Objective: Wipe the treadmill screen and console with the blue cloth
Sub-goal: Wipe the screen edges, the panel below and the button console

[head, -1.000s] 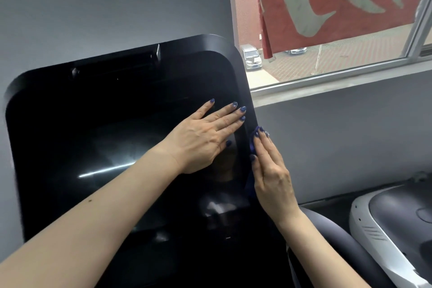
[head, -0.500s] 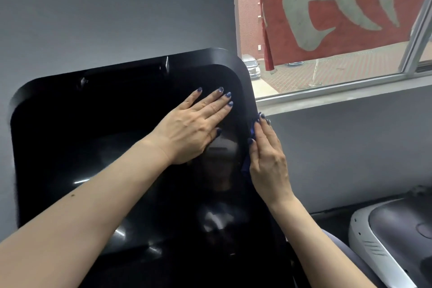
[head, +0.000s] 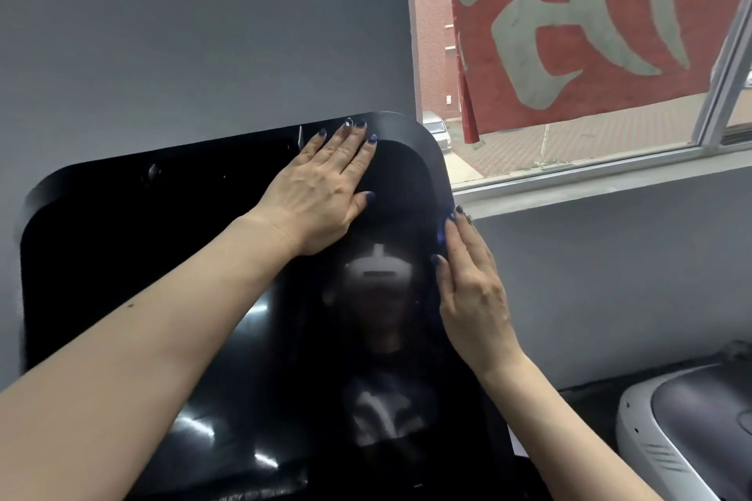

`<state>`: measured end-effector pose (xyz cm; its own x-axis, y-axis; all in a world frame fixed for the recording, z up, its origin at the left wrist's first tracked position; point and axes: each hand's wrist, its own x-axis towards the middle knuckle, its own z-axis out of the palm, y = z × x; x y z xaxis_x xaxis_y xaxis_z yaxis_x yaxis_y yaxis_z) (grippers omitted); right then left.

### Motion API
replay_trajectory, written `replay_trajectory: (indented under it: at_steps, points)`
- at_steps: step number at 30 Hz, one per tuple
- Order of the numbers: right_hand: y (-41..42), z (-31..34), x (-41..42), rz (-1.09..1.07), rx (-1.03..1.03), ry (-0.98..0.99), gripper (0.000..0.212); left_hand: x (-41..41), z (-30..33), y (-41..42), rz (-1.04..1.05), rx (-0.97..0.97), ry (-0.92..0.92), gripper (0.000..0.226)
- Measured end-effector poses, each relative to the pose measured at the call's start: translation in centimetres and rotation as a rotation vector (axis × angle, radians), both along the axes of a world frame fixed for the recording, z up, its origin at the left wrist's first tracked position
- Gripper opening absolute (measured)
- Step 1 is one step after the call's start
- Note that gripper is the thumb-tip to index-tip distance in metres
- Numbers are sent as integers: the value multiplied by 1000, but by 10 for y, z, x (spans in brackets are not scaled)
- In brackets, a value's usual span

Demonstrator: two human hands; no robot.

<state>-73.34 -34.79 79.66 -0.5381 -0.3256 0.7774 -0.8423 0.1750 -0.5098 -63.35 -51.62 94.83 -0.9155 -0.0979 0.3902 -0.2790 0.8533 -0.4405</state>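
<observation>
The treadmill screen [head: 134, 256] is a large glossy black panel with rounded corners, filling the lower left. My left hand [head: 321, 191] lies flat on its upper right part, fingers reaching the top edge, holding nothing. My right hand [head: 472, 289] presses flat against the screen's right edge. The blue cloth [head: 442, 232] is mostly hidden under that hand; only a thin blue strip shows beside the fingers.
A grey wall rises behind the screen. A window [head: 569, 159] with a red banner outside sits at the upper right, its sill just right of the screen. Another grey and white machine [head: 683, 431] stands at the lower right.
My left hand has slid up the screen to its top edge. My right hand with the cloth has stayed on the right edge. The view has tilted upward.
</observation>
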Motion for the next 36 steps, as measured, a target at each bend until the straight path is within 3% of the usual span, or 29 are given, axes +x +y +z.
replay_trajectory:
  at_steps: [4,9,15,21,27,33,36]
  points:
    - [12,-9,0,19,23,40,50,-3,0,-3,2,44,0,69]
    - [-19,32,-19,-20,6,-60,51,-6,-2,0,-19,98,24,70]
    - [0,16,-13,42,50,68,51,-3,-3,1,-26,131,34,71]
    - [-34,67,-33,1,55,-25,55,-4,-6,2,-29,160,51,71]
    - [-19,54,-33,50,99,93,52,-4,-7,2,-54,186,62,77]
    - [-55,111,-48,35,100,39,46,-5,-10,-2,-70,189,84,77]
    - [-46,102,-45,72,114,82,50,-6,-10,-3,-86,183,87,78]
